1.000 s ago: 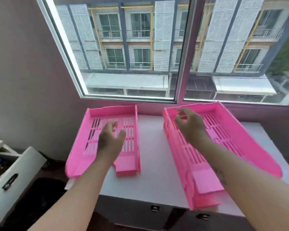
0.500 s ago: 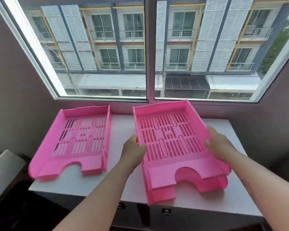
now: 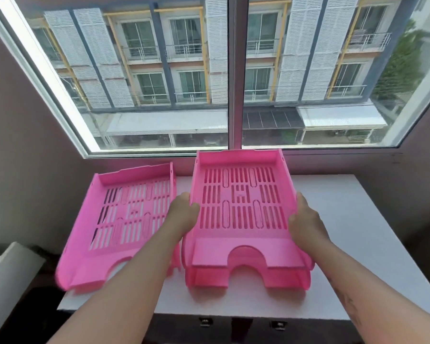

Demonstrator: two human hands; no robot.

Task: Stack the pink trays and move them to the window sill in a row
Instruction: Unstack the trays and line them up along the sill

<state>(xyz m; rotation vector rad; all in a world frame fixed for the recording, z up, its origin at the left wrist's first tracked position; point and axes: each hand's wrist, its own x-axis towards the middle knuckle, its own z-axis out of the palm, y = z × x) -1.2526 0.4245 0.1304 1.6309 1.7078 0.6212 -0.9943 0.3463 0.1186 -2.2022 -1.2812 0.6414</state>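
Observation:
Two pink slotted trays lie on a white tabletop (image 3: pixel 353 219) under the window. The right one is a stack of pink trays (image 3: pixel 241 207), its far end reaching the window sill (image 3: pixel 333 151). My left hand (image 3: pixel 183 213) grips the stack's left wall and my right hand (image 3: pixel 305 219) grips its right wall. A lower tray shows beneath the front notch. The single pink tray (image 3: pixel 124 219) lies at the left, angled, its front corner overhanging the table's edge, close to my left forearm.
A large window (image 3: pixel 209 75) with a central post fills the back. Dark walls flank the table on both sides. A white box (image 3: pixel 3 286) stands low at the left. Drawer fronts with small handles (image 3: pixel 205 322) sit below the table's front edge.
Both hands closed on the sides of the right stack, which has turned straight and moved back toward the window. The left tray has stayed put.

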